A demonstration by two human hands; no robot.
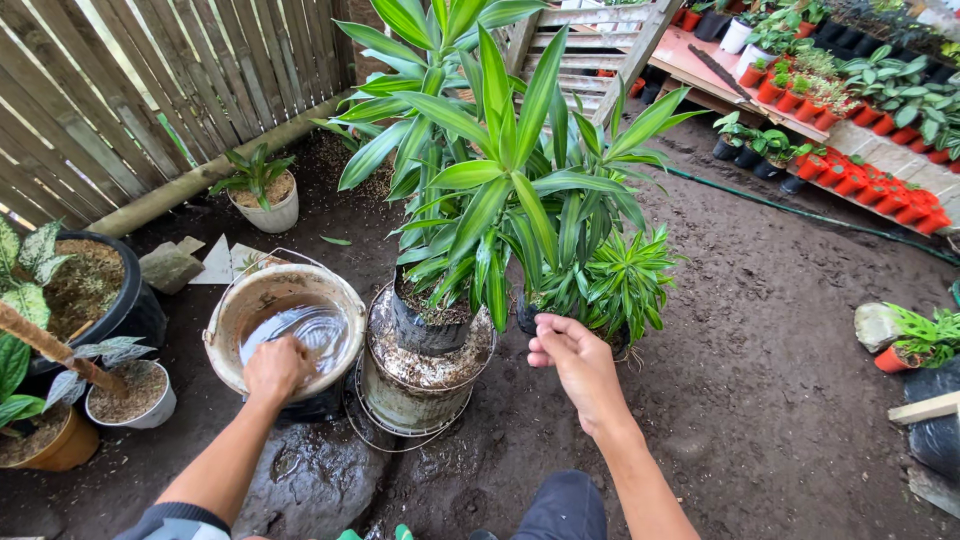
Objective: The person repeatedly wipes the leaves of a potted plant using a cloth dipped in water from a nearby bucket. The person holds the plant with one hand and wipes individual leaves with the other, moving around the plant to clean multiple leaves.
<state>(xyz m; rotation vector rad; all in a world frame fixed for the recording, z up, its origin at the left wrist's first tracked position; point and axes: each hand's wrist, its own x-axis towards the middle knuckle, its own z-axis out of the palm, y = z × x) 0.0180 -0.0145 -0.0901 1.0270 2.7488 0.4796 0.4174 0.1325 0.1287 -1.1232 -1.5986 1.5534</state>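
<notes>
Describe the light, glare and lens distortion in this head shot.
Head view: soft, even daylight with no hard shadows; pale glare on the water in the bucket by the left hand; wide-angle bending of the fence; right hand sharp.

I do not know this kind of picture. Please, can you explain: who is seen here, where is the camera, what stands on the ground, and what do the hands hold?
There is no machine, only a person. The one camera sits on the person's head and looks down, so you see their own arms. The left hand dips into a pale bucket holding water. The right hand hovers open, holding nothing, beside a small plant in a black bag. Between them a tall leafy plant stands in a dirty metal pail. The ground is dark soil; red pots sit on shelves behind.
</notes>
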